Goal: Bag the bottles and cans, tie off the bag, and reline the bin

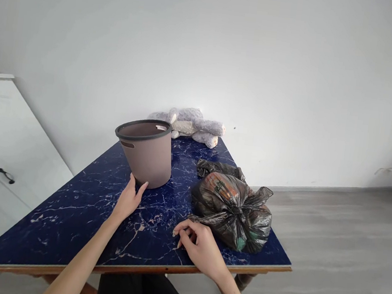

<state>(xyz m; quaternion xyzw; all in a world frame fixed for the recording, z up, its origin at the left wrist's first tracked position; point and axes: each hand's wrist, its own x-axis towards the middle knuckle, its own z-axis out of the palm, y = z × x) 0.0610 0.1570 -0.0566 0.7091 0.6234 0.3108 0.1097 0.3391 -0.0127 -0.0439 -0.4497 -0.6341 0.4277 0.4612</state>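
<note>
A mauve plastic trash bin [148,160] with a dark grey rim and cut-out handles stands upright on the blue marbled table [85,219]. Against the lower front left of its wall, my left hand [129,200] has its thumb and fingers placed around the base. My right hand [201,245] rests near the table's front edge with loosely bent fingers and holds nothing. Just beyond it lies a knotted black plastic bag [231,212], filled with things that show orange and green through the film. Whether my fingertips touch the bag, I cannot tell.
A second, smaller piece of black plastic [220,169] lies behind the full bag. Grey-purple plush toys [191,123] are heaped at the far end by the wall. To the left stands a white cabinet [8,144] with a black handle; wooden-look floor extends on the right.
</note>
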